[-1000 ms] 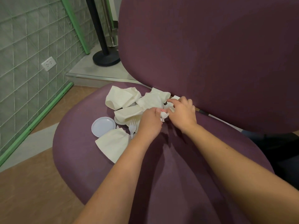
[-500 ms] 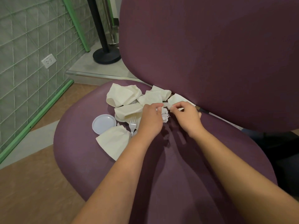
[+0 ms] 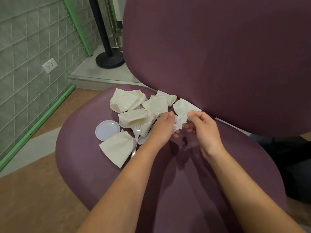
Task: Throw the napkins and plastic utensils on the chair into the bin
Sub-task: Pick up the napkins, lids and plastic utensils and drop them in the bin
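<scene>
Lifting off the chair (image 3: 176,190), both the left hand (image 3: 162,127) and right hand (image 3: 204,126) now pinch a crumpled tissue (image 3: 179,122); the napkins (image 3: 127,101) left of the grip remain to collect.

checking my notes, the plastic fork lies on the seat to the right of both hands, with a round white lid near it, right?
Not quite: the head view shows the fork on the seat to the left of both hands, beside the left hand, not right of the right hand. The round white lid does lie near it.
</scene>
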Action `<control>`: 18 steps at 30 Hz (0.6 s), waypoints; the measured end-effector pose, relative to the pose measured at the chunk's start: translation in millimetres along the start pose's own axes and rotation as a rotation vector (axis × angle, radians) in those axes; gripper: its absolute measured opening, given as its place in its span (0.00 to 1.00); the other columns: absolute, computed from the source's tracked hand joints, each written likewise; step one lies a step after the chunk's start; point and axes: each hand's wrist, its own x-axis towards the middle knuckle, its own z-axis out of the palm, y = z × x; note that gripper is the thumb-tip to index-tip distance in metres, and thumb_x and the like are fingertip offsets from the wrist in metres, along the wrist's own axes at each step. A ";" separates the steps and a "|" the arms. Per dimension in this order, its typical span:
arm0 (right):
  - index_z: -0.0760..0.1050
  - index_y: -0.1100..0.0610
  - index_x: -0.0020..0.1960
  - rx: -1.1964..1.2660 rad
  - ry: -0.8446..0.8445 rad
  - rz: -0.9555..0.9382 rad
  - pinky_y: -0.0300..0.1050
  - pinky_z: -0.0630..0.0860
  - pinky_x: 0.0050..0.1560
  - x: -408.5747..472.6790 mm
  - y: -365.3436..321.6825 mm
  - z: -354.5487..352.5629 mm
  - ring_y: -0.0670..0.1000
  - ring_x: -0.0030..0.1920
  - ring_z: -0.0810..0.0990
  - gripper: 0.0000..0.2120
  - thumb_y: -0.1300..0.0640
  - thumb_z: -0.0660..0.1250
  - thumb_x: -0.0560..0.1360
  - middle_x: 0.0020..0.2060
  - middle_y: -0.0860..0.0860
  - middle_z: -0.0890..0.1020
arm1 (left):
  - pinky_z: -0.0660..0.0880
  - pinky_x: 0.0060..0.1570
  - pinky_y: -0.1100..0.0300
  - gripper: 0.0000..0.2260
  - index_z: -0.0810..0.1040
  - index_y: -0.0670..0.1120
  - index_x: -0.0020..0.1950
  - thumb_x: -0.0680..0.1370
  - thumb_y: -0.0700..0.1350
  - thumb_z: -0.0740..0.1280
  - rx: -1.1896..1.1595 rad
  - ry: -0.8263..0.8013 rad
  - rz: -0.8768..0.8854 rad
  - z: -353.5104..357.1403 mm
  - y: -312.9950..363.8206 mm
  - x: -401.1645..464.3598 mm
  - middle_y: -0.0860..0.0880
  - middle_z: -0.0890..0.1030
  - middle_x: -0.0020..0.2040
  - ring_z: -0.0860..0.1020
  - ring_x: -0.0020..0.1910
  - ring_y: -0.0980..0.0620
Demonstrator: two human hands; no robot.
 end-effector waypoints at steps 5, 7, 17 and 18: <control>0.81 0.54 0.46 -0.139 0.092 -0.112 0.35 0.75 0.46 -10.8 15.0 5.8 0.45 0.44 0.82 0.02 0.59 0.72 0.74 0.43 0.50 0.85 | 0.75 0.43 0.53 0.20 0.76 0.46 0.42 0.77 0.63 0.62 -0.065 -0.055 -0.073 -1.1 5.0 -0.1 0.49 0.79 0.33 0.76 0.33 0.51; 0.82 0.50 0.45 -0.207 0.078 -0.152 0.32 0.73 0.45 -16.5 21.4 9.5 0.46 0.45 0.80 0.06 0.60 0.70 0.75 0.46 0.50 0.82 | 0.77 0.48 0.51 0.18 0.75 0.46 0.46 0.72 0.61 0.68 -0.117 -0.023 -0.107 -0.3 3.4 -0.2 0.49 0.80 0.38 0.78 0.37 0.50; 0.75 0.51 0.51 -0.159 0.008 -0.162 0.40 0.76 0.42 -35.9 27.1 19.5 0.45 0.44 0.78 0.11 0.63 0.70 0.74 0.47 0.46 0.81 | 0.78 0.53 0.49 0.15 0.81 0.51 0.56 0.76 0.42 0.58 -0.113 -0.048 -0.112 -8.6 11.4 -8.8 0.46 0.81 0.58 0.81 0.53 0.45; 0.75 0.51 0.51 -0.154 -0.001 -0.167 0.38 0.76 0.44 -36.7 25.7 20.0 0.45 0.44 0.78 0.11 0.65 0.68 0.74 0.47 0.46 0.82 | 0.79 0.51 0.50 0.15 0.81 0.50 0.55 0.77 0.41 0.57 -0.091 -0.043 -0.095 -11.9 14.0 -10.9 0.45 0.81 0.56 0.81 0.49 0.46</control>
